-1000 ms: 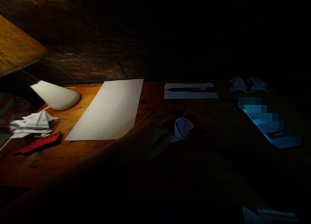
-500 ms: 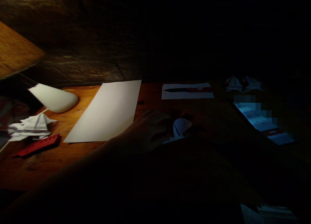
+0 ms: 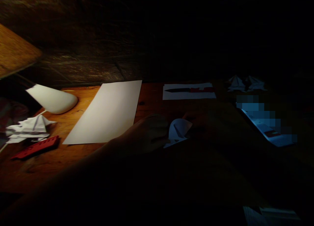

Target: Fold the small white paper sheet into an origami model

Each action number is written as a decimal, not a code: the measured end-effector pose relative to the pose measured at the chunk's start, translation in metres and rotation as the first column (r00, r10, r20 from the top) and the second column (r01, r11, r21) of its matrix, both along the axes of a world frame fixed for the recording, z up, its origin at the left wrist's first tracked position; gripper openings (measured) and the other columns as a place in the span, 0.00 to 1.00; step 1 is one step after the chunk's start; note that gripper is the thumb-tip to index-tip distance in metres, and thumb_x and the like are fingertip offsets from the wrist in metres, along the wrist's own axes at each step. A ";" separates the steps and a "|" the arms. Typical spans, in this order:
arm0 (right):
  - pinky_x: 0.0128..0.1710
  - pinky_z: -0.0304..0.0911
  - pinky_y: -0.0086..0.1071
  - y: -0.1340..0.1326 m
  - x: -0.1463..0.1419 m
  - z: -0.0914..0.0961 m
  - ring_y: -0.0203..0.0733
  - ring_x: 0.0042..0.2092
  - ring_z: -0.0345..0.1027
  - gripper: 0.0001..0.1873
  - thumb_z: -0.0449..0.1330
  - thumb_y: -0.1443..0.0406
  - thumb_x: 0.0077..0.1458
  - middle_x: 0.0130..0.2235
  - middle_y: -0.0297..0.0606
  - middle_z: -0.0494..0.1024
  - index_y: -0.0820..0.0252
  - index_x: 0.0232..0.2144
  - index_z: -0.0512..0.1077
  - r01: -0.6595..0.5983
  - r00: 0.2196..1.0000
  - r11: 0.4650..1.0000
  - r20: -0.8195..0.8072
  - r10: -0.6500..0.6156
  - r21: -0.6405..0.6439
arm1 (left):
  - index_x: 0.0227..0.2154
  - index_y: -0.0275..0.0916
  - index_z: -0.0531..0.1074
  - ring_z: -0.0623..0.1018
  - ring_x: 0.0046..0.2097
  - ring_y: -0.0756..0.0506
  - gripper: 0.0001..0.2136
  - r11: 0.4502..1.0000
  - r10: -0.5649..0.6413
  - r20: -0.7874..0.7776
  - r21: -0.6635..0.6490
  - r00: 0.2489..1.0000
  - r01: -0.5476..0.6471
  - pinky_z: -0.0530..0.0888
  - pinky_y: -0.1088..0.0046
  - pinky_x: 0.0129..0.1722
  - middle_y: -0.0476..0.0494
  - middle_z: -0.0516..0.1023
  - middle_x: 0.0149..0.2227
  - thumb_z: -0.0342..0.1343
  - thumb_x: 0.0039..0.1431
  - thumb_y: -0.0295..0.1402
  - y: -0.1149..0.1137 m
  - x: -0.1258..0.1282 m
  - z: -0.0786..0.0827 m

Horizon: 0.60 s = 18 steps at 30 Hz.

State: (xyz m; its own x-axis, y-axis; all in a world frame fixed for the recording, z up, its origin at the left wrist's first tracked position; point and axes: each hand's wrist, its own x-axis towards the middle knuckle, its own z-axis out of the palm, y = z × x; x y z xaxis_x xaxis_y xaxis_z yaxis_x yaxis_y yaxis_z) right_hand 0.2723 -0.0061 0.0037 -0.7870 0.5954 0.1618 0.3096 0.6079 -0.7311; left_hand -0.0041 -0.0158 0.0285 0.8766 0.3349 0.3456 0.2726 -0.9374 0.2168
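Dimly lit by a single pool of warm light, the person's left hand (image 3: 146,134) sits curled over the wooden counter (image 3: 49,170), its fingers reaching toward a folded white paper (image 3: 178,129), while the right hand (image 3: 202,126) lies against that paper's other side, nearly lost in shadow. The paper stands between the two hands, a rounded fold rising with a pointed corner trailing low toward the lower left. Both hands look close against it, but the darkness hides the fingertips, so I cannot tell whether either one is pinching it or only touching it. Just left of the left hand lies a large blank white sheet (image 3: 103,112), set at a slant on the counter. Beyond the hands is a smaller white sheet (image 3: 188,91) printed with a dark and red knife shape. Farther right sit two small paper folds (image 3: 245,83), and below them a blue-lit printed leaflet (image 3: 268,134), partly covered by a blurred patch. At the left, a white rounded cone (image 3: 51,99) lies near a crumpled paper fold (image 3: 28,129) and a red strip (image 3: 35,147). A pale paper edge (image 3: 270,216) shows at the bottom right.
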 end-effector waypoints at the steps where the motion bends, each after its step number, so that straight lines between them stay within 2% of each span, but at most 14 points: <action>1: 0.43 0.68 0.34 -0.001 -0.001 0.001 0.40 0.45 0.75 0.05 0.62 0.67 0.61 0.46 0.37 0.77 0.56 0.35 0.80 -0.003 1.000 1.000 -0.026 0.003 -0.024 | 0.38 0.36 0.78 0.76 0.41 0.43 0.08 1.000 -0.016 -0.001 -0.008 1.000 0.016 0.75 0.64 0.44 0.41 0.79 0.36 0.55 0.70 0.32 0.001 -0.001 0.001; 7: 0.46 0.70 0.36 -0.006 -0.004 0.007 0.42 0.48 0.76 0.05 0.64 0.67 0.60 0.48 0.38 0.79 0.55 0.36 0.82 0.003 0.995 0.995 -0.101 -0.013 -0.099 | 0.39 0.35 0.79 0.79 0.43 0.44 0.08 0.997 -0.074 0.047 0.002 0.996 0.074 0.78 0.65 0.44 0.41 0.81 0.35 0.55 0.71 0.31 0.004 -0.005 -0.002; 10: 0.46 0.71 0.35 -0.006 -0.004 0.006 0.42 0.49 0.76 0.05 0.65 0.68 0.59 0.48 0.37 0.80 0.54 0.36 0.82 0.005 0.993 0.992 -0.115 -0.020 -0.127 | 0.36 0.37 0.78 0.79 0.41 0.45 0.09 0.997 -0.074 0.031 -0.011 0.997 0.074 0.78 0.66 0.43 0.44 0.80 0.32 0.54 0.71 0.30 0.005 -0.006 -0.003; 15: 0.50 0.70 0.39 -0.001 -0.002 0.008 0.44 0.50 0.76 0.11 0.63 0.68 0.61 0.47 0.37 0.83 0.50 0.42 0.83 -0.096 0.988 0.984 -0.131 0.077 -0.149 | 0.41 0.39 0.78 0.80 0.44 0.44 0.07 0.994 -0.096 0.014 -0.042 0.995 0.096 0.77 0.66 0.45 0.43 0.82 0.37 0.54 0.71 0.31 0.007 -0.007 -0.001; 18: 0.50 0.70 0.40 0.002 -0.001 0.010 0.46 0.51 0.76 0.11 0.63 0.69 0.59 0.46 0.36 0.83 0.48 0.39 0.84 -0.132 0.987 0.984 -0.109 0.119 -0.121 | 0.41 0.39 0.79 0.79 0.44 0.45 0.08 0.992 -0.112 0.026 -0.063 0.993 0.113 0.77 0.66 0.44 0.42 0.82 0.37 0.54 0.71 0.31 0.007 -0.007 0.001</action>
State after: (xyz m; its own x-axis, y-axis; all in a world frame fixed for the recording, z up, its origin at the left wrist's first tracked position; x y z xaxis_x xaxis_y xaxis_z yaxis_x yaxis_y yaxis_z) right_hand 0.2716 -0.0040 0.0138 -0.8402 0.5138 0.1733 0.1574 0.5369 -0.8288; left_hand -0.0111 -0.0086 0.0292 0.9023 0.2567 0.3465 0.1604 -0.9457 0.2827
